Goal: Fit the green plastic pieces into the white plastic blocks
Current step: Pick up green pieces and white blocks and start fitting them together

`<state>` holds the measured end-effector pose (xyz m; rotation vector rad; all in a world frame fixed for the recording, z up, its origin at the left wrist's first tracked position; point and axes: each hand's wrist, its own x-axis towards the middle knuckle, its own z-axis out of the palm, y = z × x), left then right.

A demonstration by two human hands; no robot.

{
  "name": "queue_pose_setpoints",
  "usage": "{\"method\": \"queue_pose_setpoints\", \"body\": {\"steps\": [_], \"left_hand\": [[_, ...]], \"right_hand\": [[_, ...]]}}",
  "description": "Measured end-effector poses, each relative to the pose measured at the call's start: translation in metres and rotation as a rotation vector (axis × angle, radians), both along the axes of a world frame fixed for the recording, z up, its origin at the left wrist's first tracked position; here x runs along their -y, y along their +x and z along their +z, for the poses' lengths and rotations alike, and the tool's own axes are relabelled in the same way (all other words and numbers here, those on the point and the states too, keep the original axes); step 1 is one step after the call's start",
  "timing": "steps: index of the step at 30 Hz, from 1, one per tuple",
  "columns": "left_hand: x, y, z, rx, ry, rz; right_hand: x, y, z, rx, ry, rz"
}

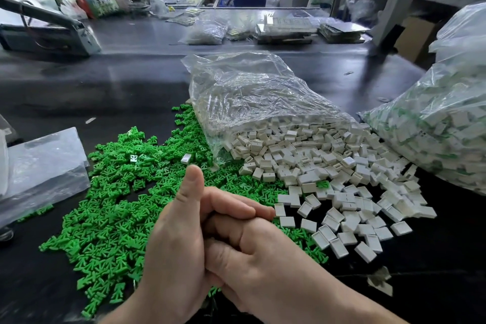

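On the dark worktop (131, 81), under a grey metal frame (402, 2), green plastic pieces (118, 205) lie heaped left of white plastic blocks (328, 166) spilling from a clear bag (249, 92), while the left hand (178, 239) and right hand (263, 258) are clasped together over the pile, any contents hidden.

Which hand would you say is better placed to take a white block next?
Right hand: loose white blocks lie just right of it, while the left hand sits by the green pieces.
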<state>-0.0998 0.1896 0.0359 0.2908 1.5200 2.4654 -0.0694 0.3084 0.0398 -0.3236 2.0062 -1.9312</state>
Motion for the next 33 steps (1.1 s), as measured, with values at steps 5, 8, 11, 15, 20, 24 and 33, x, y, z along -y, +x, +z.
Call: {"method": "queue_pose_setpoints", "body": {"steps": [5,8,11,15,20,24,33], "left_hand": [[0.002,-0.006,0.0,-0.058,-0.132,-0.041],[0.009,-0.008,-0.002,-0.374,-0.349,0.028],[0.011,-0.007,-0.004,-0.524,-0.488,0.115],[0.009,-0.007,-0.005,-0.596,-0.582,0.227],[0.01,-0.006,0.0,-0.657,-0.677,0.275],[0.007,-0.005,0.003,-0.715,-0.741,0.259],[0.018,-0.008,0.0,-0.668,-0.967,0.32]], "right_hand": [[-0.01,-0.009,0.007,0.134,-0.182,-0.011],[-0.023,-0.017,0.008,0.223,-0.35,-0.084],[-0.03,-0.02,0.004,0.28,-0.448,-0.114],[-0.033,-0.021,0.0,0.293,-0.449,-0.107],[-0.035,-0.021,-0.001,0.32,-0.461,-0.109],[-0.037,-0.022,-0.003,0.386,-0.518,-0.078],[-0.076,-0.041,-0.005,0.295,-0.957,0.038]]}}
